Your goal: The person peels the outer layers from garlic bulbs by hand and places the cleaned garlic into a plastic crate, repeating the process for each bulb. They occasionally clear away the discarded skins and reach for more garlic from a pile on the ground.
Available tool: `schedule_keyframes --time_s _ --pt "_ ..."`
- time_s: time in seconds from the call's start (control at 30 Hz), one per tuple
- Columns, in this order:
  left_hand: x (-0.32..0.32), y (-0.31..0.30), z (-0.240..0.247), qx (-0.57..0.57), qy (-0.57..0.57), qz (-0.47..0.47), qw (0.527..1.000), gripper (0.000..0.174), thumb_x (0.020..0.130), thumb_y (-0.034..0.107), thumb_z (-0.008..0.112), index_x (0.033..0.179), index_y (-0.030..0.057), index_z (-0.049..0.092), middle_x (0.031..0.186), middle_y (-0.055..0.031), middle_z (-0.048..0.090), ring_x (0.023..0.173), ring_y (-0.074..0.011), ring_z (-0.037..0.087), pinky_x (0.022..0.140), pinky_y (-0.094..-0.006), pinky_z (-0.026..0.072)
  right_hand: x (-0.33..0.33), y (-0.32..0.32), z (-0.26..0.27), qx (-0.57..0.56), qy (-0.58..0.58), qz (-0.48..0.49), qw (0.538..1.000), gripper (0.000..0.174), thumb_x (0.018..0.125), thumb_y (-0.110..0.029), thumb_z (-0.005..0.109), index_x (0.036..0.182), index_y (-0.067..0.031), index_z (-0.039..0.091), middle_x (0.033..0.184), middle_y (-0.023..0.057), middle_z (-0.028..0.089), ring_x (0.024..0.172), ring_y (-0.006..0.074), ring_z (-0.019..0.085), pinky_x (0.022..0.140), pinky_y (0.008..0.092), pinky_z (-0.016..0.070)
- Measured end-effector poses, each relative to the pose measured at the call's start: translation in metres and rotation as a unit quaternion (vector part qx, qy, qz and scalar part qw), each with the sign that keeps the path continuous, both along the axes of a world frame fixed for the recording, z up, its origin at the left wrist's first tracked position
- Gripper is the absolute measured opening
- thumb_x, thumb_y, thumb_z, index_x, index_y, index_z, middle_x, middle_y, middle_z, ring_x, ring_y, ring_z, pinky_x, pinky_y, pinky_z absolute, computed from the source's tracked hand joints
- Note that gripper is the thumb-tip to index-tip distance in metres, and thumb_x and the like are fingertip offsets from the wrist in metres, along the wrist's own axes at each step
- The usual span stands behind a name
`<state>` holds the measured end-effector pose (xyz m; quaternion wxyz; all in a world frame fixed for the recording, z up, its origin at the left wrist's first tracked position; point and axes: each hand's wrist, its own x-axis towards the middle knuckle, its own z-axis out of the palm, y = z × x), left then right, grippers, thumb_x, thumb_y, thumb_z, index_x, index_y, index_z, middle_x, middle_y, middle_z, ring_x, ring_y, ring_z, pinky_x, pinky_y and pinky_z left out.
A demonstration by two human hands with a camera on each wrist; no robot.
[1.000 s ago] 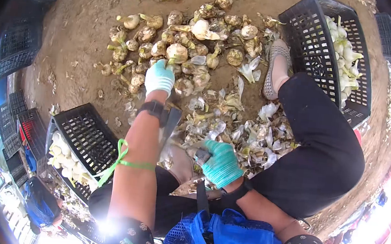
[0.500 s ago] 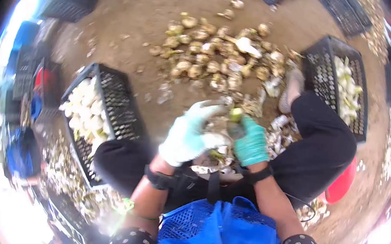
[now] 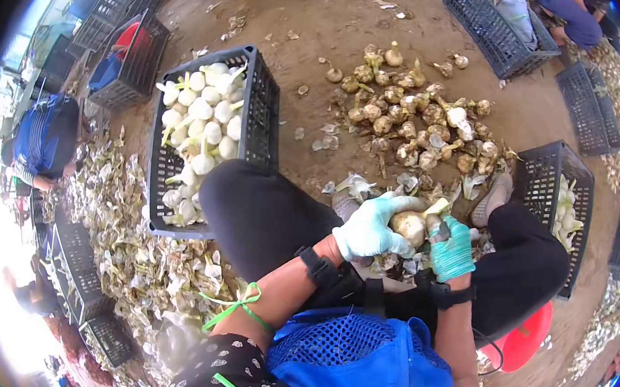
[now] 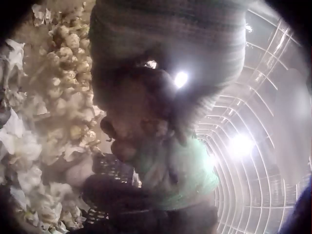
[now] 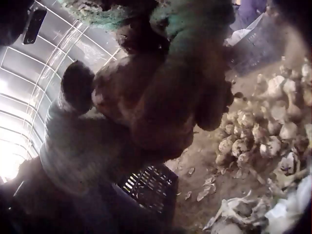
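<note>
In the head view, the gloved left hand point(image 3: 375, 230) grips a garlic bulb point(image 3: 409, 228) with fingers and thumb around it. The right hand point(image 3: 452, 250), in a green glove, is curled beside the bulb's short green stem point(image 3: 437, 206), holding a small greyish object point(image 3: 437, 229) whose kind is unclear. Both hands are close together above the lap. In the left wrist view the left hand point(image 4: 165, 48) is dark and near the lens, with the green glove point(image 4: 180, 170) below it. Shadow hides most detail of the bulb point(image 5: 122, 87) in the right wrist view.
A crate point(image 3: 262, 107) of white bulbs stands left of the knee point(image 3: 249, 202); another crate point(image 3: 543, 171) stands right. Unpeeled bulbs point(image 3: 406, 121) lie heaped on the ground ahead. Loose skins point(image 3: 125, 250) cover the left ground. A red bucket point(image 3: 527, 337) sits beside the right leg.
The left hand has come back from the heap with a bulb and met the right hand over the lap. The head view has turned left, showing more of the left crate.
</note>
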<state>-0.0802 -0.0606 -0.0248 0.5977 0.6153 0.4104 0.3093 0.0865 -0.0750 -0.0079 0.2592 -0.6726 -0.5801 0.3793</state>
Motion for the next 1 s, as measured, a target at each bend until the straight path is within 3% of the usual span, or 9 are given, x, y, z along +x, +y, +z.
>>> schedule_keyframes --time_s 0.2,0.3,0.4,0.67,0.73,0.77,0.8,0.87,1.0 --pt "-0.005 0.005 0.010 -0.120 -0.100 -0.022 0.987 0.062 0.054 0.024 0.071 0.107 0.0000 0.050 0.098 -0.0107 0.054 0.091 -0.0192 0.051 0.081 -0.0307 0.0392 0.018 0.002 -0.005 0.059 -0.045 0.093 0.993 0.018 0.075 -0.018 0.057 0.070 -0.0006 0.056 0.050 0.0092 0.050 0.043 0.0139 0.042 0.043 0.0308 0.0344" --pt "-0.002 0.006 0.014 -0.210 -0.237 0.033 0.948 0.068 0.054 0.026 0.070 0.110 -0.0035 0.046 0.101 -0.0096 0.053 0.094 -0.0177 0.050 0.084 -0.0290 0.0399 0.028 0.000 0.003 -0.043 -0.052 0.021 0.997 0.021 0.074 -0.010 0.057 0.093 -0.0010 0.060 0.063 0.0063 0.059 0.053 0.0089 0.049 0.047 0.0247 0.0392" --pt "0.003 0.007 0.015 -0.225 -0.223 0.044 0.948 0.072 0.048 0.012 0.073 0.112 -0.0041 0.044 0.103 -0.0078 0.050 0.093 -0.0166 0.050 0.084 -0.0276 0.0388 0.018 -0.006 0.006 -0.044 0.421 -0.068 0.903 0.028 0.078 -0.014 0.057 0.100 0.0025 0.054 0.080 0.0056 0.060 0.068 0.0073 0.054 0.055 0.0199 0.0434" --pt "0.006 0.003 0.000 -0.099 -0.123 0.026 0.987 0.070 0.050 -0.002 0.065 0.115 -0.0045 0.040 0.104 -0.0106 0.048 0.095 -0.0195 0.047 0.084 -0.0268 0.0377 0.003 -0.001 0.015 -0.048 0.008 -0.036 0.998 0.014 0.069 0.001 0.056 0.083 0.0038 0.058 0.067 0.0055 0.057 0.058 0.0079 0.049 0.052 0.0232 0.0403" --pt "0.006 0.003 0.004 -0.284 -0.405 0.035 0.869 0.063 0.059 0.000 0.059 0.118 -0.0055 0.036 0.102 -0.0129 0.049 0.093 -0.0205 0.049 0.082 -0.0282 0.0398 0.000 -0.003 0.020 -0.079 0.111 -0.106 0.985 0.018 0.067 0.006 0.052 0.084 0.0029 0.058 0.067 0.0042 0.056 0.057 0.0076 0.047 0.051 0.0224 0.0388" --pt "0.004 0.005 -0.009 -0.316 -0.325 0.070 0.889 0.064 0.059 0.006 0.050 0.120 -0.0031 0.033 0.113 -0.0183 0.046 0.101 -0.0271 0.048 0.085 -0.0370 0.0407 -0.002 -0.006 0.014 -0.019 0.132 -0.126 0.983 0.021 0.067 0.007 0.051 0.085 0.0025 0.059 0.067 0.0029 0.055 0.055 0.0068 0.043 0.049 0.0224 0.0373" --pt "0.004 0.001 -0.010 -0.401 -0.526 0.055 0.748 0.054 0.070 0.018 0.050 0.118 -0.0014 0.036 0.113 -0.0194 0.045 0.098 -0.0294 0.049 0.080 -0.0385 0.0433 -0.003 -0.007 0.011 -0.018 0.133 -0.124 0.983 0.021 0.067 0.007 0.051 0.085 0.0025 0.059 0.067 0.0029 0.055 0.055 0.0068 0.043 0.049 0.0224 0.0373" --pt "0.006 0.002 -0.019 -0.483 -0.578 0.031 0.657 0.051 0.078 0.034 0.049 0.117 0.0024 0.037 0.112 -0.0178 0.046 0.098 -0.0306 0.049 0.077 -0.0385 0.0445 -0.004 -0.009 0.008 0.090 0.172 -0.098 0.976 0.026 0.066 0.008 0.049 0.090 0.0021 0.058 0.066 0.0028 0.054 0.054 0.0070 0.042 0.049 0.0224 0.0369" --pt "0.023 -0.002 -0.014 -0.321 -0.317 0.105 0.886 0.058 0.074 0.038 0.058 0.118 0.0072 0.035 0.110 -0.0088 0.047 0.101 -0.0237 0.047 0.077 -0.0362 0.0442 -0.002 -0.007 0.005 0.083 0.048 -0.117 0.989 0.011 0.066 0.007 0.048 0.074 0.0018 0.053 0.061 -0.0008 0.049 0.053 0.0042 0.039 0.047 0.0205 0.0344"
